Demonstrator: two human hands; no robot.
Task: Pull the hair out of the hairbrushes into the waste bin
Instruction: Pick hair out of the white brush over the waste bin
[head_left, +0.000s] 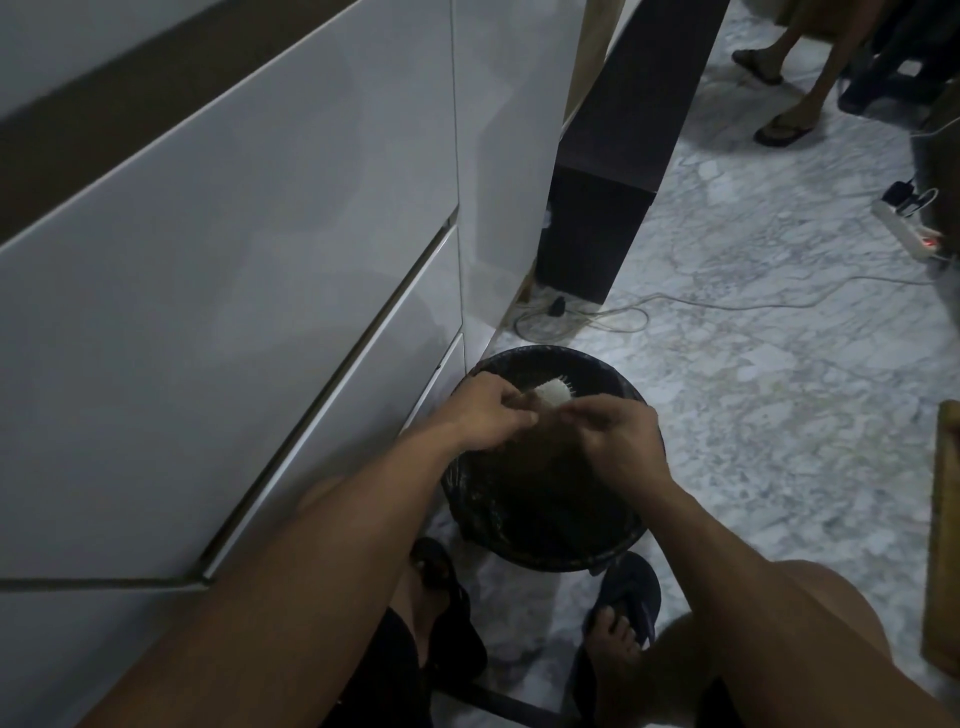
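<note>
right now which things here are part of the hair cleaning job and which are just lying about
Part of the job:
- white hairbrush in the left hand
- right hand, pinching at the brush
- black waste bin below both hands

Just lying about:
- power strip
- loose cable on the marble floor
- dark cabinet

1. Dim overall, muted and bluish-grey; exposure low.
2. Brightest area is the marble floor (753, 322) at upper right, so light seems to come from that side.
3. Glossy white cabinet fronts (234, 270) show soft, broad reflections, no hard glare.
4. Inside of the black waste bin (613, 387) is nearly crushed to black; detail lost.
5. Left hand (480, 415) and right hand (618, 439) are soft, slight motion blur at the fingers; hairbrush (709, 396) is a pale smear.
6. Wide-angle distortion: cabinet lines bow and splay toward the edges.
7. Forearms and knees at the bottom are soft and shadowed.
</note>
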